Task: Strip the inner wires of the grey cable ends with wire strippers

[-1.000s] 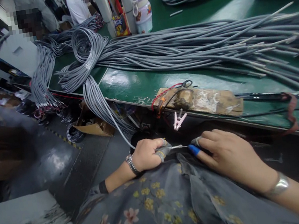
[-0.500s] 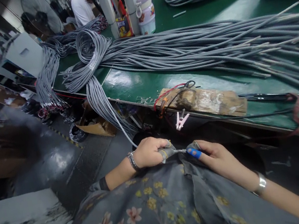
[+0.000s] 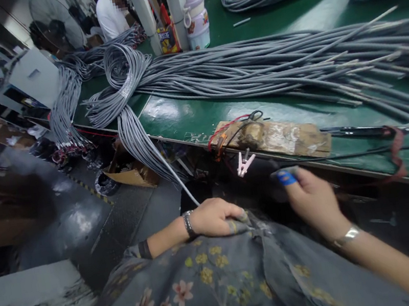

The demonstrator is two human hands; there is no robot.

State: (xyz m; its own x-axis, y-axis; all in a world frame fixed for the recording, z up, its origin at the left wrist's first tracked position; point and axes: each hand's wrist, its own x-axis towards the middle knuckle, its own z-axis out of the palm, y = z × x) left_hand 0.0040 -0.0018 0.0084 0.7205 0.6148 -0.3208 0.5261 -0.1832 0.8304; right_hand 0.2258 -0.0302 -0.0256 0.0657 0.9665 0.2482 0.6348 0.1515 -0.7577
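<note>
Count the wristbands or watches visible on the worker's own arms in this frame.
2: a watch on the wrist of the left hand, and a silver bracelet on the wrist of the right hand. Nothing hides either wrist.

Viewpoint: single head-worn camera, at the seated person's eye height.
Facing: forward and down, across the lap toward the green bench.
Nearness: left hand and right hand lay close below; grey cable bundle farther off.
Overlap: none, one view only.
</note>
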